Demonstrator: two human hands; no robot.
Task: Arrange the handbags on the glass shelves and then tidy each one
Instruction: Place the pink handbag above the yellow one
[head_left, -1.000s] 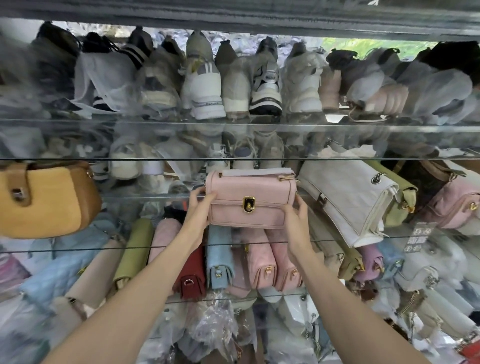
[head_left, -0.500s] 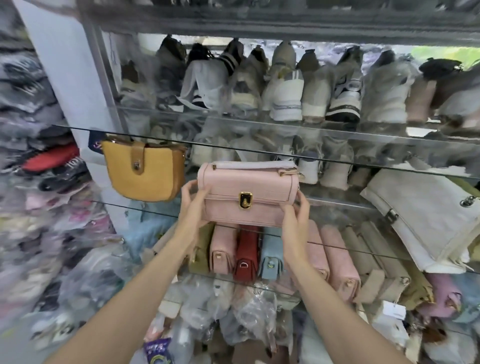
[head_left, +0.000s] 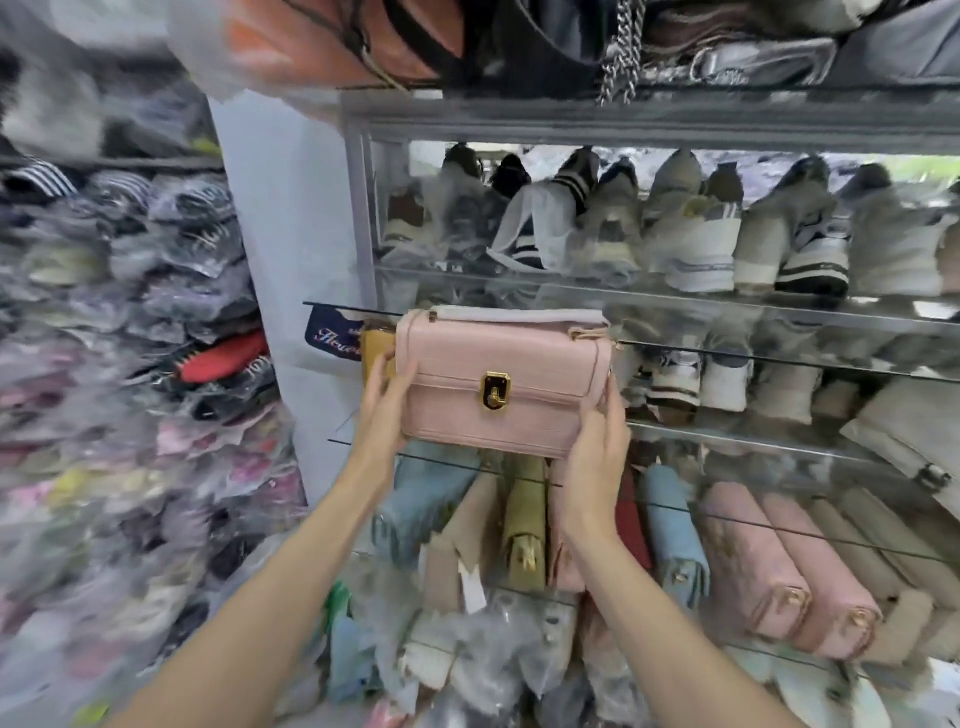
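Both hands, left hand (head_left: 387, 402) and right hand (head_left: 597, 457), clasp the pink rectangular leather handbag (head_left: 501, 387) by its ends, keeping it level for placement on the glass shelf (head_left: 727, 441).

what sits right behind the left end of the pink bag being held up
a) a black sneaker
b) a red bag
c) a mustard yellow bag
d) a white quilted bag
c: a mustard yellow handbag peeks out behind the left end of the pale pink flap handbag with the gold clasp, just above the fingers of the left hand; the right hand holds the other end.
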